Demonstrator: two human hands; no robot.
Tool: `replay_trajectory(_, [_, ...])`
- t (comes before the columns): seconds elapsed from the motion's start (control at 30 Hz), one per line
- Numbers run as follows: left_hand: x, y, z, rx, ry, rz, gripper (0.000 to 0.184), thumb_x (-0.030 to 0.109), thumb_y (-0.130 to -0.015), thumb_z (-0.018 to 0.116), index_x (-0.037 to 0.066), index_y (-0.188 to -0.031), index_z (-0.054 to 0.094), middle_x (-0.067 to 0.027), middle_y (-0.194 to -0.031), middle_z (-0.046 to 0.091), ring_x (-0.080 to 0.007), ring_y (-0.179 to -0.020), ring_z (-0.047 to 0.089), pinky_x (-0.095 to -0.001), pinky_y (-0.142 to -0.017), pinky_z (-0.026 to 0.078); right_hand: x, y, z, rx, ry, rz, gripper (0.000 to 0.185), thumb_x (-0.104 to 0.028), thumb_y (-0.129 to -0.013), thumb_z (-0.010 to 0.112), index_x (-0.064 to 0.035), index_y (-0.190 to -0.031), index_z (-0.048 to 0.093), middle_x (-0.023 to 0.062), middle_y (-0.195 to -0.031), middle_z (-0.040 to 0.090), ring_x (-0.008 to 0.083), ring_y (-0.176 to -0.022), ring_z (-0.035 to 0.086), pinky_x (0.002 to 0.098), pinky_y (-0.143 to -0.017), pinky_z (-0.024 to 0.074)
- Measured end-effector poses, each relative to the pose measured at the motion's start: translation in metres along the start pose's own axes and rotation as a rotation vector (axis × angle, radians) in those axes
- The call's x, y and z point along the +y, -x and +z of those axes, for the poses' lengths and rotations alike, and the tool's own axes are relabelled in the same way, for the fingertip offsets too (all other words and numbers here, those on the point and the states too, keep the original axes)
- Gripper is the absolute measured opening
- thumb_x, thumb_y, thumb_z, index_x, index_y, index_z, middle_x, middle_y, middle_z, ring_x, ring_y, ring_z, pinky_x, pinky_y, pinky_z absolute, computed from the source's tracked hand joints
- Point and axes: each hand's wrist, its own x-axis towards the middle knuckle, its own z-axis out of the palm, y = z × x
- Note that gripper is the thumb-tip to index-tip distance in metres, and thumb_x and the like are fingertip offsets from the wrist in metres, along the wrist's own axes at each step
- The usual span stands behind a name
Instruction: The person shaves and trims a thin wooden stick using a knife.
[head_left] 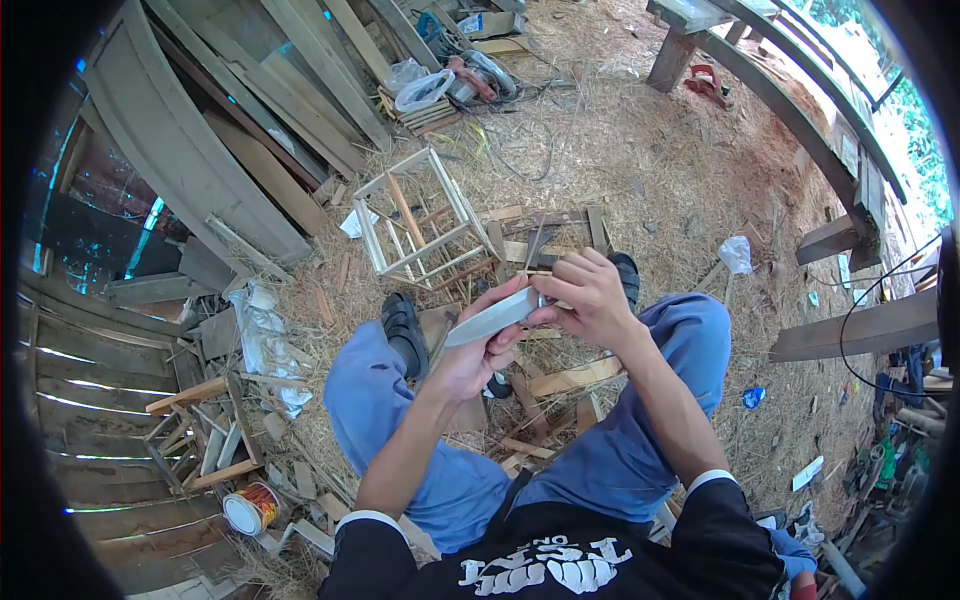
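Both my hands meet in front of my knees around a flat, pale grey, blade-shaped piece (492,318). I cannot tell whether it is wood or metal. My left hand (470,365) is closed, its fingers wrapped under and behind the piece. My right hand (588,295) is also closed, gripping the end farther to the right, where a small shiny bit shows. A thin stick (537,245) juts up just beyond the fingers. Past my hands, a small frame of wooden slats (470,212) stands on the ground, and wood offcuts (575,380) lie between my feet.
Shavings cover the ground (620,160). Boards and a panel (175,140) lean at the left. Tools and plastic bags (425,90) lie at the back. A long wooden bench (770,85) stands at the right. A paint can (250,508) sits at lower left.
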Motion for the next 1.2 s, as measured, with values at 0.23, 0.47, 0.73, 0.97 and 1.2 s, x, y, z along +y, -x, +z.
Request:
replay_trajectory(0.23, [0.001, -0.001, -0.003, -0.048, 0.091, -0.027, 0.042, 0.018, -0.105, 0.049, 0.019, -0.147, 0.047, 0.0050, -0.073, 0.040, -0.0024, -0.061, 0.033, -0.0162, -0.046, 0.024, 0.006, -0.001, -0.001, 0.050, 0.057, 0.022, 0.042, -0.043, -0.072, 0.077, -0.0096, -0.097, 0.069, 0.0027, -0.074, 0.053, 0.0221, -0.069, 0.052, 0.0358, -0.064, 0.0373])
replay_trajectory(0.47, [-0.010, 0.006, -0.003, -0.130, 0.080, -0.045, 0.046, 0.017, -0.105, 0.049, 0.014, -0.150, 0.042, 0.0027, -0.071, 0.037, -0.0054, -0.061, 0.033, -0.0185, -0.045, 0.023, 0.040, 0.004, -0.032, 0.248, 0.186, 0.352, 0.030, -0.028, -0.084, 0.073, -0.0023, -0.099, 0.068, 0.0092, -0.079, 0.062, 0.0263, -0.073, 0.057, 0.0383, -0.070, 0.0409])
replay_trajectory(0.73, [-0.008, 0.003, -0.014, -0.081, -0.028, -0.012, 0.046, 0.016, -0.106, 0.045, 0.014, -0.152, 0.039, 0.0034, -0.071, 0.035, -0.0058, -0.061, 0.032, -0.0204, -0.049, 0.025, 0.005, 0.004, -0.006, -0.033, 0.039, 0.133, 0.032, -0.036, -0.080, 0.076, -0.0070, -0.093, 0.068, 0.0064, -0.084, 0.065, 0.0252, -0.079, 0.060, 0.0378, -0.072, 0.0431])
replay_trajectory(0.97, [-0.006, 0.004, -0.012, -0.109, -0.174, 0.021, 0.044, 0.013, -0.105, 0.047, 0.013, -0.150, 0.044, 0.0044, -0.073, 0.035, -0.0054, -0.063, 0.033, -0.0203, -0.051, 0.025, 0.032, 0.000, -0.018, 0.406, 0.026, 0.465, 0.019, -0.018, -0.085, 0.071, -0.0023, -0.095, 0.069, 0.0118, -0.080, 0.064, 0.0307, -0.073, 0.058, 0.0409, -0.070, 0.0457])
replay_trajectory(1.2, [-0.009, 0.001, -0.017, -0.056, -0.233, 0.066, 0.044, 0.015, -0.105, 0.049, 0.011, -0.149, 0.045, 0.0059, -0.074, 0.034, -0.0041, -0.063, 0.032, -0.0193, -0.052, 0.027, 0.011, 0.005, -0.017, 0.111, 0.099, 0.174, 0.025, -0.028, -0.084, 0.074, -0.0062, -0.094, 0.068, 0.0088, -0.079, 0.064, 0.0281, -0.075, 0.058, 0.0399, -0.069, 0.0434])
